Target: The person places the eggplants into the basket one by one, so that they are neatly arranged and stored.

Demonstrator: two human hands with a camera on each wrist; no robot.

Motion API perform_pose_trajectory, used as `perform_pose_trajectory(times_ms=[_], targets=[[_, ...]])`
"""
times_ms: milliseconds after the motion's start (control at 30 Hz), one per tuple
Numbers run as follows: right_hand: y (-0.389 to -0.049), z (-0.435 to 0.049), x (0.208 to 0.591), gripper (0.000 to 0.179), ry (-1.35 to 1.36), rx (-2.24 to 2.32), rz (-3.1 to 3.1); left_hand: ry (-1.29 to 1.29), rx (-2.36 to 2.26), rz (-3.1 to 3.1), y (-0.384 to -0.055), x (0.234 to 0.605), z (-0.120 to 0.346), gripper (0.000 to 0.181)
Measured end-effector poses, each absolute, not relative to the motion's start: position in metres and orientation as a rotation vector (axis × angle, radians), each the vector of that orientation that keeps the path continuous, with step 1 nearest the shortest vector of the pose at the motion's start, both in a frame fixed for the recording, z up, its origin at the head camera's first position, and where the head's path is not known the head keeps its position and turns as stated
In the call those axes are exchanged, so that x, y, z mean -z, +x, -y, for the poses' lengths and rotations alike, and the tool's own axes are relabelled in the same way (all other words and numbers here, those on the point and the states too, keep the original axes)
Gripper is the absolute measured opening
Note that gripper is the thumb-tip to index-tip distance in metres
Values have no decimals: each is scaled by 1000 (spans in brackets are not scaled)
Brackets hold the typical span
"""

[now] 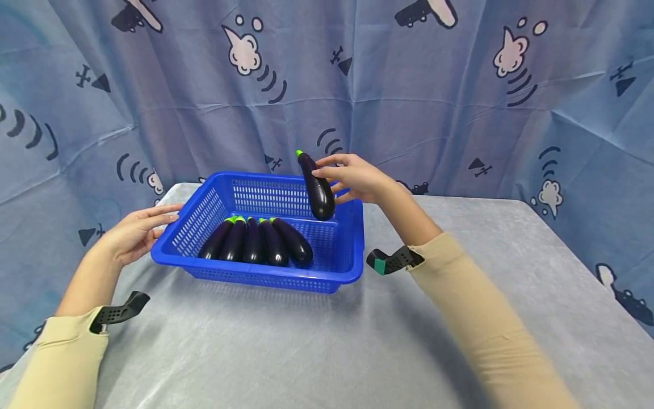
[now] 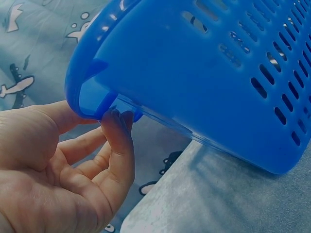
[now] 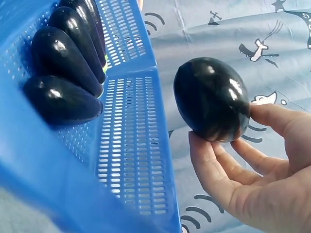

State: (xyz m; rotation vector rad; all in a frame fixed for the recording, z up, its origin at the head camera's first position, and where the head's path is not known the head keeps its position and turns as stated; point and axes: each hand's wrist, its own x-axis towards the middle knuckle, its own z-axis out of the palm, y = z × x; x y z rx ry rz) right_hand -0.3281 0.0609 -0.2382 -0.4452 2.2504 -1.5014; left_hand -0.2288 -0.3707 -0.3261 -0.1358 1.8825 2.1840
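Note:
A dark, glossy eggplant (image 1: 320, 193) with a green stem tip hangs tilted over the right part of the blue basket (image 1: 255, 278). My right hand (image 1: 357, 177) pinches it between thumb and fingers; in the right wrist view its rounded end (image 3: 212, 99) faces the camera. Inside the basket, several more eggplants (image 1: 254, 243) lie side by side on the left, stems toward the back. At the basket's left end my left hand (image 1: 134, 232) grips the rim, thumb and fingers pinching its edge (image 2: 87, 109) in the left wrist view.
The basket stands on a grey-white table (image 1: 245, 346), near its back edge. A blue patterned curtain (image 1: 306, 74) hangs right behind. Black wrist straps (image 1: 122, 311) stick out from both sleeves.

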Motion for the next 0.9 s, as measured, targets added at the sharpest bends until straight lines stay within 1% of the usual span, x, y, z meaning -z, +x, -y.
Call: perform_pose_trajectory(times_ms=[433,900], targets=[[-336,-34,249,48,-362,1446,-2263,-145,-2176,-1897,-229,325,370,32],[-346,-23,260,46,-225,1304,-2161,-127,-2180,-1893,-229,326,371,34]])
